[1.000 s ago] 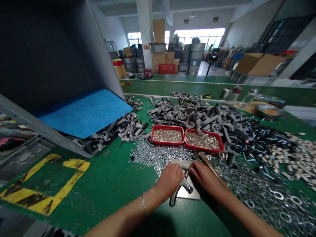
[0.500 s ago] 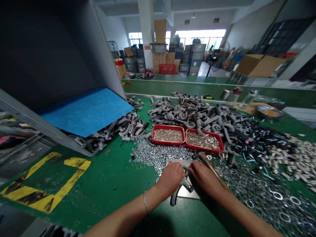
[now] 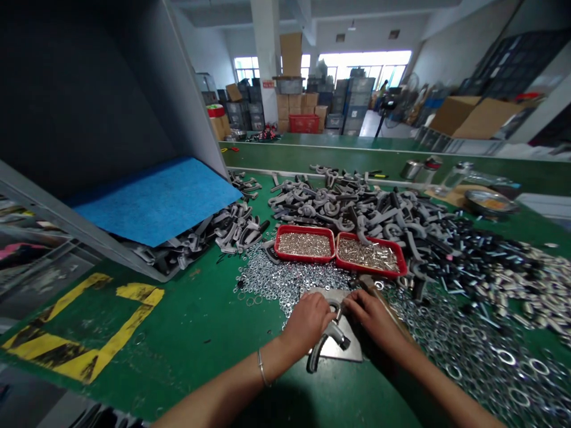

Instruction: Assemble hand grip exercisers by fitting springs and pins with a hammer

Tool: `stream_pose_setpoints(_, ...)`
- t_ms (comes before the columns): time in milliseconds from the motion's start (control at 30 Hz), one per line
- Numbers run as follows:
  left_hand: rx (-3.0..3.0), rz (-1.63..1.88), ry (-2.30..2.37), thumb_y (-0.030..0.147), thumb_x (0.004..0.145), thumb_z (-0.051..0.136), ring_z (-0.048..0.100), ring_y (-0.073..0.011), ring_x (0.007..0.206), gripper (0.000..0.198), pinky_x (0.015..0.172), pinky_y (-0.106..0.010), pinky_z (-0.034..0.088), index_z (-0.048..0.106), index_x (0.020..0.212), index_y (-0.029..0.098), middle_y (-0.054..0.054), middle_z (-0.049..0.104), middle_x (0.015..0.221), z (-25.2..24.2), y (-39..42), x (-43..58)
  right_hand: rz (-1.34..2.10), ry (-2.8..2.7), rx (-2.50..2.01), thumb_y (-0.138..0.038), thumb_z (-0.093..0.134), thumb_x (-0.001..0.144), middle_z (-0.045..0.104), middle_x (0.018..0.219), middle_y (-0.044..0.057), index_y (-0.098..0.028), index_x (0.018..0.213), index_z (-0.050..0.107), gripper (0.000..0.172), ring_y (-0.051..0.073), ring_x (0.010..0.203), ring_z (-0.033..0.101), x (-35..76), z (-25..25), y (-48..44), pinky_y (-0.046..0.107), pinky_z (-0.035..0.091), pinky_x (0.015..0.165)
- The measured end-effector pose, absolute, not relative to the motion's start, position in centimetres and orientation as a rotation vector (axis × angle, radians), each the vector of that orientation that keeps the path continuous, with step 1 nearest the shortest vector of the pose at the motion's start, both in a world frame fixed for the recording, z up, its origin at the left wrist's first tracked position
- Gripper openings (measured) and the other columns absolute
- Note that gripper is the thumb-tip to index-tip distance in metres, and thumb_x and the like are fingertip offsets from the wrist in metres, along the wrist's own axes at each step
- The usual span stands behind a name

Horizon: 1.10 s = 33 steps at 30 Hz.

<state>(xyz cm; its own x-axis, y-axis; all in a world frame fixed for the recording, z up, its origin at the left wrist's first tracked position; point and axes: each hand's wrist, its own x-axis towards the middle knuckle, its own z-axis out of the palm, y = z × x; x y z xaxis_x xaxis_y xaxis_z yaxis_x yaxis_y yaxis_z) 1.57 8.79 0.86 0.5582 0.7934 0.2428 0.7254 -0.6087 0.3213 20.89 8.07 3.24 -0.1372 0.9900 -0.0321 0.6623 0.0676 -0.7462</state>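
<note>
My left hand point(image 3: 307, 319) is closed around a grey hook-shaped metal part point(image 3: 332, 330) with a curved, dark-edged handle. This part lies over a flat metal plate point(image 3: 348, 351) on the bench, its black-tipped end facing me. Close by on the right, my right hand point(image 3: 372, 318) has thumb and fingers pinched together at the part's curved end. A small metal pin point(image 3: 339, 310) shows at those fingertips, mostly hidden. Beside the right hand lies a hammer point(image 3: 373, 288), its handle partly under my forearm.
Behind my hands stand two red trays point(image 3: 305, 260) of small metal pieces. Washers point(image 3: 276, 276) and larger rings point(image 3: 450, 339) spread around. Grey parts point(image 3: 330, 205) are heaped further back. A big grey bin point(image 3: 196, 95) with a blue sheet point(image 3: 160, 199) stands left.
My right hand has shifted slightly right, away from the part's curved end, uncovering more of it and the plate. My left hand stays on the part.
</note>
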Motion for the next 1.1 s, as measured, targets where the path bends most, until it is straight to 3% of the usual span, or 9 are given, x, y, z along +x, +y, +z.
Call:
stream_pose_setpoints(433,2.428,0.558,1.323,0.034,0.094,0.061,0.058,-0.0218,0.088,0.02,0.082,-0.034,0.045,0.059,0.083,0.017,-0.004,0.063,0.087,1.3,8.6,1.6,0.734,-1.898,-1.653,-0.038,0.043,0.096,0.064,0.071,0.001,-0.021,0.077,0.054,0.027,0.018,0.066,0.061,20.7,2.6,8.1,0.028,0.046,0.061)
stream_pose_setpoints(733,2.239,0.697,1.327,0.029,0.093,0.061,0.056,-0.0192,0.084,0.019,0.078,-0.03,0.043,0.057,0.078,0.018,-0.001,0.06,0.083,2.2,8.7,1.0,0.384,-2.237,-1.59,-0.025,0.044,0.096,0.063,0.083,0.011,-0.018,0.08,0.057,0.021,0.027,0.081,0.058,20.2,1.9,7.4,0.039,0.045,0.077)
stream_pose_setpoints(900,2.133,0.763,1.428,0.029,0.093,0.061,0.055,-0.0185,0.081,0.02,0.075,-0.03,0.042,0.056,0.077,0.018,-0.001,0.059,0.081,2.9,8.6,0.2,0.319,-2.331,-1.572,-0.021,0.044,0.096,0.064,0.081,0.011,-0.017,0.08,0.059,0.022,0.027,0.081,0.061,19.7,2.3,7.7,0.039,0.047,0.076)
stream_pose_setpoints(1033,2.257,0.656,1.4,0.027,0.092,0.062,0.057,-0.0203,0.084,0.02,0.079,-0.033,0.044,0.058,0.076,0.018,-0.002,0.061,0.082,2.3,7.9,0.5,0.364,-2.328,-1.536,-0.027,0.049,0.097,0.068,0.096,0.009,-0.018,0.101,0.06,0.015,0.023,0.089,0.065,21.0,2.8,7.7,0.033,0.051,0.079)
stream_pose_setpoints(1100,2.296,0.626,1.413,0.028,0.093,0.061,0.058,-0.0211,0.086,0.019,0.08,-0.034,0.045,0.059,0.078,0.017,-0.003,0.063,0.083,2.1,7.7,0.8,0.313,-2.264,-1.534,-0.031,0.049,0.097,0.066,0.112,0.011,-0.018,0.119,0.055,0.025,0.024,0.104,0.062,22.7,2.8,7.2,0.036,0.05,0.09)
